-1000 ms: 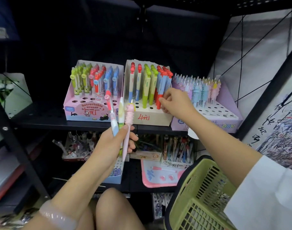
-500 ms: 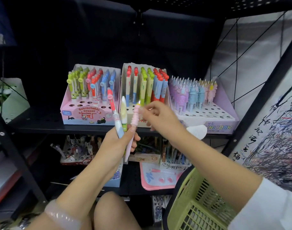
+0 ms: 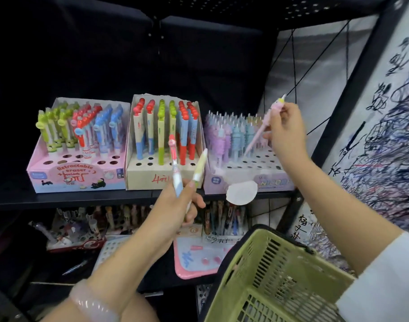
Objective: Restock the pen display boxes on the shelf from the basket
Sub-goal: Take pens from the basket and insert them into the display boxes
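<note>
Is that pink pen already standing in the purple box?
Not yet: the right hand holds the pink pen tilted above the purple box.

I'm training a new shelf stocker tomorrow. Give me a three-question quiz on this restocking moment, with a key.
1. True or false: the right hand holds a pink pen over the purple unicorn box.
2. How many pens does the left hand hold? A) none B) two C) five
3. Fill in: the green basket sits at the lower ____ of the view.

Key: 1 true; 2 B, a red-capped pen and a cream pen; 3 right.
</note>
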Tool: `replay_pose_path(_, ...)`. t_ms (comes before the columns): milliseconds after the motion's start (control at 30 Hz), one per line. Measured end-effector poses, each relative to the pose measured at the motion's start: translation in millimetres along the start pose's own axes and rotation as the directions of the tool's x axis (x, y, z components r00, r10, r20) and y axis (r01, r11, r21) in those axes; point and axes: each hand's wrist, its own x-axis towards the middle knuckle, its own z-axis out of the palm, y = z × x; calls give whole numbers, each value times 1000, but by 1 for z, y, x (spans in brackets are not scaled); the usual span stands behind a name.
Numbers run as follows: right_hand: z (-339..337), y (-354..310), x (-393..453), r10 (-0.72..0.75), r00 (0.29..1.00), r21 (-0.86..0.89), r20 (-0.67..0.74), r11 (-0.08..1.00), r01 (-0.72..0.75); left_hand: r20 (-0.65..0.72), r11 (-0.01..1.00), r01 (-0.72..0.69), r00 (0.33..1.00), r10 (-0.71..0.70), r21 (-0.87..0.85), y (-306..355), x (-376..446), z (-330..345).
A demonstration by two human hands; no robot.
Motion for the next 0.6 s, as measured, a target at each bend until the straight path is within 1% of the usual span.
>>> replay_pose_path(67, -12, 16, 17, -25, 1000, -126, 6, 992, 26, 3, 1000, -18, 1000, 18, 14, 0, 6, 9)
replay_pose_path(133, -21, 29, 30, -34, 999, -315, 28, 948, 41, -4, 999, -34, 999, 34, 37, 0, 11, 17)
replay_pose_path(167, -24, 35, 34, -24, 999, -377, 34, 926, 35, -8, 997, -39, 999, 39, 60, 0, 13, 20)
replay_pose_path(333, -27, 49, 53, -25, 1000, -489, 5, 872, 24, -3, 985, -57, 998, 59, 162, -5, 21, 24)
replay_pose_path(433, -25, 53, 61, -27, 999, -589, 24, 807, 36, -9, 986, -52, 999, 54, 156, -8, 24, 23)
replay_pose_path(600, -20, 54, 69, -24, 998, -579, 64, 813, 57, 7, 988, -47, 999, 47, 148, -10, 28, 25)
